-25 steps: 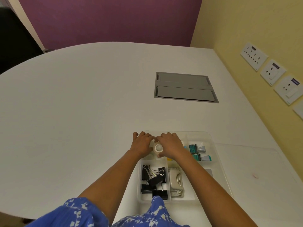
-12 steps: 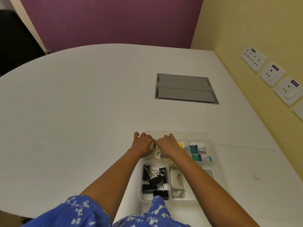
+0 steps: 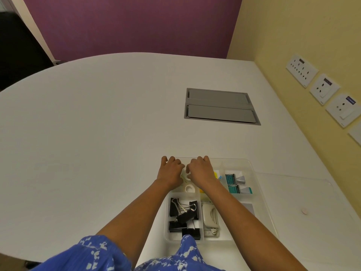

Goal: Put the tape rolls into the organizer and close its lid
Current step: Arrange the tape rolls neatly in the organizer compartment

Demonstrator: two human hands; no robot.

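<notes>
The clear plastic organizer (image 3: 252, 167) lies on the white table in front of me. Both hands are over its far-left compartment. My left hand (image 3: 169, 170) is palm down at the compartment's far-left corner, my right hand (image 3: 201, 170) just beside it. Their thumbs meet on a white tape roll (image 3: 184, 176) that is mostly hidden between them. A second white tape roll (image 3: 189, 188) lies flat in the same compartment, just below my hands. The organizer's clear lid (image 3: 293, 194) lies flat on the table to the right of the tray.
Other compartments hold black binder clips (image 3: 183, 214), a beige stapler (image 3: 210, 214), teal correction tapes (image 3: 233, 183) and yellow notes (image 3: 215, 175). A grey cable hatch (image 3: 220, 103) is set into the table farther back. Wall sockets (image 3: 324, 88) line the yellow wall on the right.
My hands have moved slightly forward and lower into the far-left compartment. The roll held up in my right hand a second ago now lies in the compartment below my hands.
</notes>
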